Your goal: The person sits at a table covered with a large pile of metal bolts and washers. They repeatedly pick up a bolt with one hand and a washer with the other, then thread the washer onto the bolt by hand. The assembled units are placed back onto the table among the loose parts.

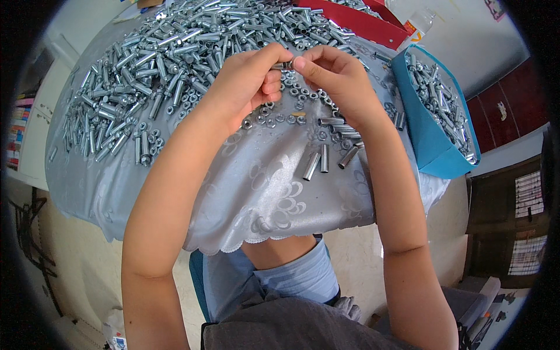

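Note:
Above the far middle of the table, my left hand [248,81] and my right hand [338,76] meet at the fingertips. Both are closed in a pinch on a small shiny metal anchor bolt [284,66]. Fingers cover most of it, so its exact parts are hard to make out. Loose hex nuts [271,122] lie scattered just beneath my hands. Several bare metal sleeves [312,166] rest on the cloth near my right wrist. A large heap of silver sleeve anchor bolts [157,64] spreads behind and to the left of my left hand.
A blue fabric bin [440,157] full of bolts stands at the table's right edge. Farther back sits a red box [356,23] with more metal parts, beside a clear bottle [421,24]. A silvery patterned tablecloth [245,198] hangs over the near edge, above my lap.

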`<action>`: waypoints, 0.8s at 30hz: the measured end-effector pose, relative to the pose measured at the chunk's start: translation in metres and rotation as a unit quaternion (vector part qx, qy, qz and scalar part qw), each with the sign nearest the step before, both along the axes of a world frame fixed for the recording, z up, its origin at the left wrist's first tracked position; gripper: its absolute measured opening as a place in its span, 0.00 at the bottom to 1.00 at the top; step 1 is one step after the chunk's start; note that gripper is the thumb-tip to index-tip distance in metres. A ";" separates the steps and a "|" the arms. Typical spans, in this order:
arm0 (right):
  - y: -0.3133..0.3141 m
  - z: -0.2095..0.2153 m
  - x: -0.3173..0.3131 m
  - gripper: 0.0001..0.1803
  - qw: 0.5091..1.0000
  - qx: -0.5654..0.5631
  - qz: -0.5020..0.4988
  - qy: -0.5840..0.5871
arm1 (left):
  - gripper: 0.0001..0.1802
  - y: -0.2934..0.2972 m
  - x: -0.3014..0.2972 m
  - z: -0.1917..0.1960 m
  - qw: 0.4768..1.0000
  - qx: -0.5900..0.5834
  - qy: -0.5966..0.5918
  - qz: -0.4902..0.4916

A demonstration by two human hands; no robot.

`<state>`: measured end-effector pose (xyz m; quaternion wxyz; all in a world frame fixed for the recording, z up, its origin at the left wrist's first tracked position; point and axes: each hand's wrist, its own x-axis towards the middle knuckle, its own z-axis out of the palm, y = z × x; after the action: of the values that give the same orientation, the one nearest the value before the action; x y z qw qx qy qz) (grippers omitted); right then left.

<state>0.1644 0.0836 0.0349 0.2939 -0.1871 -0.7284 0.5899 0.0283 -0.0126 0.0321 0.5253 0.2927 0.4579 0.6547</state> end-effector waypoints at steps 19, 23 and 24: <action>-0.006 -0.007 -0.005 0.09 0.963 0.244 -0.107 0.044 | 0.13 -0.001 0.001 -0.001 1.000 -0.015 0.009 -0.017; -0.005 -0.008 -0.003 0.10 0.959 0.262 -0.097 0.052 | 0.14 0.000 0.000 -0.001 0.999 -0.022 0.002 -0.035; -0.005 -0.007 -0.002 0.10 0.958 0.265 -0.096 0.051 | 0.14 0.001 0.000 -0.001 0.999 -0.023 0.002 -0.037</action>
<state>0.1622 0.0786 0.0276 0.4246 -0.1414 -0.8213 0.3538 0.0283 -0.0121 0.0308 0.5548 0.2986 0.4632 0.6233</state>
